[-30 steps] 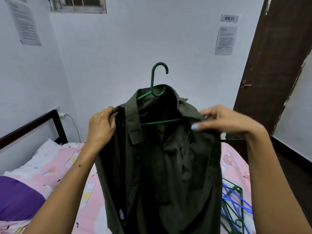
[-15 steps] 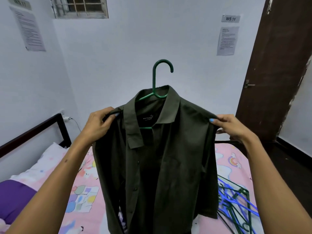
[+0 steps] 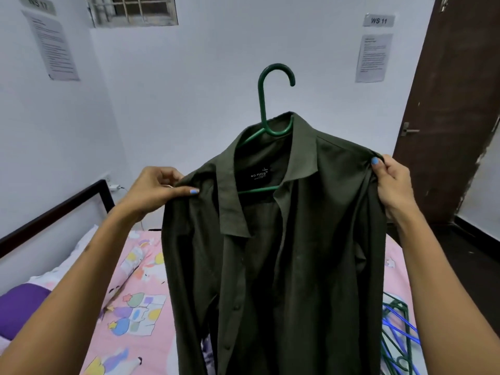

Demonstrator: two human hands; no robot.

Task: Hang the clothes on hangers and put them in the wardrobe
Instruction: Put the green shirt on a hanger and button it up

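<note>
Nearest to us, both forearms reach up and out; our left hand [image 3: 159, 186] pinches the left shoulder seam of the dark olive shirt [image 3: 273, 261], thumb laid flat over the cloth, and our right hand [image 3: 392, 182] grips the right shoulder with fingers curled round the fabric — neither hand is free. The shirt hangs between them over the middle of the bed [image 3: 127, 301], held clear of the pink printed sheet; its front is unbuttoned and its collar open, showing a black label. The green hanger [image 3: 267, 112] is inside the neck, its hook standing above the collar and its lower bar visible across the opening. By the bed's right edge lies a heap of spare hangers [image 3: 397, 331], blue and green. Beyond, the white wall carries a printed notice [image 3: 373, 58], and the brown door [image 3: 454, 104] stands at right; no wardrobe is in view.

We judge the step in hand to be seating the shoulders; to do it well we should draw each seam outward evenly until it sits over the hanger's arm ends, keep the collar centred on the hook — then move one hand to the hook before letting go, lest the open shirt slide off one side.
</note>
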